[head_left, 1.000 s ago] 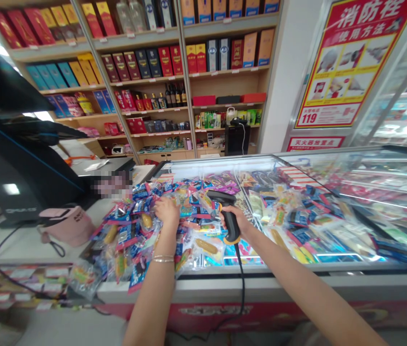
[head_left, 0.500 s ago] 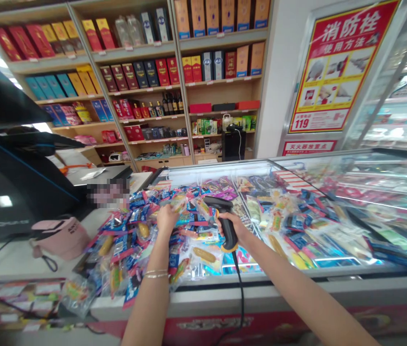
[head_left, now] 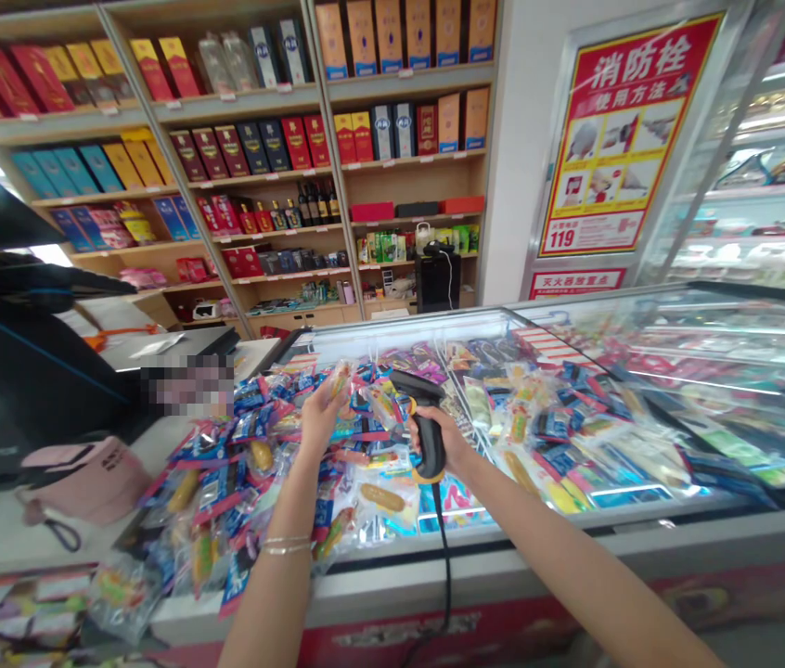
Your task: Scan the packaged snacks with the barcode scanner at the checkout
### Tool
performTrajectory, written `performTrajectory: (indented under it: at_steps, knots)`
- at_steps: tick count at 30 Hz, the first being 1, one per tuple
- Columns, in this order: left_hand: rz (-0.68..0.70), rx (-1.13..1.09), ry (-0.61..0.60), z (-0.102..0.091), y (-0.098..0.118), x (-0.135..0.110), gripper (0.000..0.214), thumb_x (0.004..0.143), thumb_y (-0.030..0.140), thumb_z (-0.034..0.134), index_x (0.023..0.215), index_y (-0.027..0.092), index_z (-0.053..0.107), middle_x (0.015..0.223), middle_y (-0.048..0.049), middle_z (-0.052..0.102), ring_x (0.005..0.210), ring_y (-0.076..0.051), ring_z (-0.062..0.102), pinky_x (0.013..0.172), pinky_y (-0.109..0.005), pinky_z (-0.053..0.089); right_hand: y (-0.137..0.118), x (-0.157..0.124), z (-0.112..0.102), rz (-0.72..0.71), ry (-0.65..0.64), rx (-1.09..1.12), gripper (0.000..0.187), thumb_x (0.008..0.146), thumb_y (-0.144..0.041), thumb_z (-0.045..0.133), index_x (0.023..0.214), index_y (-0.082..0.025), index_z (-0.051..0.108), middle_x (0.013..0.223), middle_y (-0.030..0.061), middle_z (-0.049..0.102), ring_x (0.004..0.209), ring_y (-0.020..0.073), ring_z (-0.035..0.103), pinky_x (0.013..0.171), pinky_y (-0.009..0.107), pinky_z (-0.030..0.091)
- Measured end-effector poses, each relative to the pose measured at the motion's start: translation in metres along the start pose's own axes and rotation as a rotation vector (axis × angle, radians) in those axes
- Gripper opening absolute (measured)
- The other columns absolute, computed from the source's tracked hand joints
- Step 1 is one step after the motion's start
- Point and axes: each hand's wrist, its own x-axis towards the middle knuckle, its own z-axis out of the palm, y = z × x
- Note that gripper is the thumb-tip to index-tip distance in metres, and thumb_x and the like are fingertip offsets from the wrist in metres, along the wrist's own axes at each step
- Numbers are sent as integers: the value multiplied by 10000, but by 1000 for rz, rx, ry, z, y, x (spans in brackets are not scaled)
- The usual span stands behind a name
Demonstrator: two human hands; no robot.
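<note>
My left hand (head_left: pixel 321 417) is raised over the heap, pinching a small clear snack packet (head_left: pixel 341 378) between its fingers. My right hand (head_left: pixel 449 442) is wrapped around the handle of a black and yellow handheld barcode scanner (head_left: pixel 429 436), whose head points up and left, close to the packet. A black coiled-free cord (head_left: pixel 443 566) hangs from the scanner's base. Below both hands lies a heap of sausage snack packets (head_left: pixel 225 492), spread over the counter and the freezer's glass lid.
A glass-topped chest freezer (head_left: pixel 643 371) holding more packets stretches right. A pink cap (head_left: pixel 86 482) lies on the white counter (head_left: pixel 3 529), beside a black register (head_left: pixel 17 371). Wooden shelves of boxed liquor (head_left: pixel 246 186) and a red fire-hydrant poster (head_left: pixel 625 139) stand behind.
My left hand has risen and turned, lifting the packet higher near the scanner. The whole view has drifted slightly, with the scene sliding left. The scanner stays in my right hand.
</note>
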Motion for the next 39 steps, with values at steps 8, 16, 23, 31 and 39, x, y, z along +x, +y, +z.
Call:
performTrajectory:
  at_steps: [8,16,23,31,39]
  knots:
    - [84,-90,-61,0,-5,1,576,720,447,665,1214,151,636,1175,-77,689,1111,-303,619,907,-437,540,0,0,0,-21,11,-1,255,648,-411,658,621,-186,543,483,-23,540,405,93,459,408,214,381]
    - [132,-49,-84,-1,-7,3,558,760,441,638,1240,156,624,1176,-82,689,1094,-285,638,939,-436,525,-2,-2,1,-37,8,11,230,648,-388,661,634,-192,542,491,-26,536,413,97,457,413,221,387]
    - [188,27,-77,-3,-2,0,522,789,423,608,1252,182,622,1198,-61,680,1153,-276,607,1027,-435,451,-3,-3,3,-26,8,5,238,633,-398,666,633,-187,556,481,-29,532,409,94,453,411,217,384]
    - [150,82,-69,-4,-4,2,576,757,463,624,1244,157,628,1082,-67,727,1030,-280,662,929,-402,507,-2,-2,-1,-19,-24,-50,302,671,-450,647,586,-174,560,456,-16,523,391,91,453,413,218,367]
    - [176,106,-55,-3,9,-5,532,764,448,596,1217,175,650,1090,-39,725,1047,-267,652,918,-366,511,-1,-1,-1,-22,-18,25,252,635,-410,676,613,-183,568,492,-27,537,405,89,440,415,223,380]
